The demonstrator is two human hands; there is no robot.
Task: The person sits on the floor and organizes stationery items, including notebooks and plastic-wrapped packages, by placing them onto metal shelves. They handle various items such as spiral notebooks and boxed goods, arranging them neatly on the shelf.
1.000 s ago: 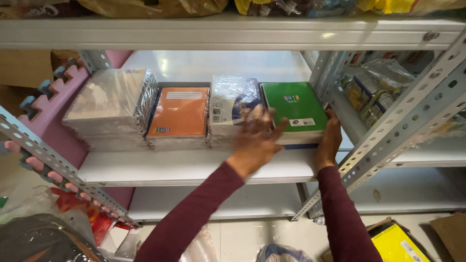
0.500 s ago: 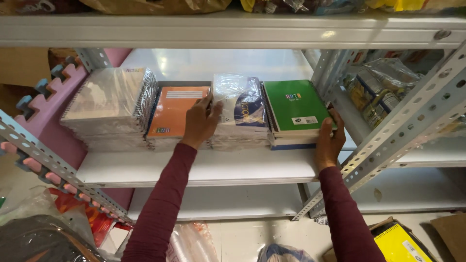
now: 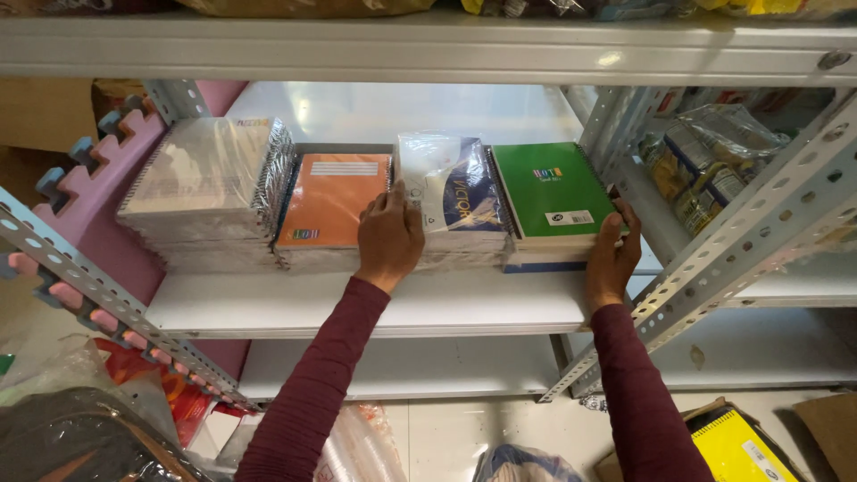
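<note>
Four stacks of notebooks stand side by side on a white metal shelf (image 3: 357,308). My left hand (image 3: 389,236) grips the front left corner of the plastic-wrapped notebook stack (image 3: 457,198), between it and the orange notebook stack (image 3: 332,201). My right hand (image 3: 614,254) presses against the front right corner of the green spiral notebook stack (image 3: 549,189). A clear-wrapped spiral notebook stack (image 3: 210,170) is at the far left, untouched.
A perforated grey upright (image 3: 741,241) slants past my right arm. Wrapped packets (image 3: 705,161) fill the neighbouring shelf to the right. Pink foam mats (image 3: 85,205) lean at the left. A yellow notebook (image 3: 732,451) and plastic bags lie on the floor below.
My left hand moved from the green stack leftward to the left corner of the plastic-wrapped stack and settled there. My right hand stayed on the green stack's right corner.
</note>
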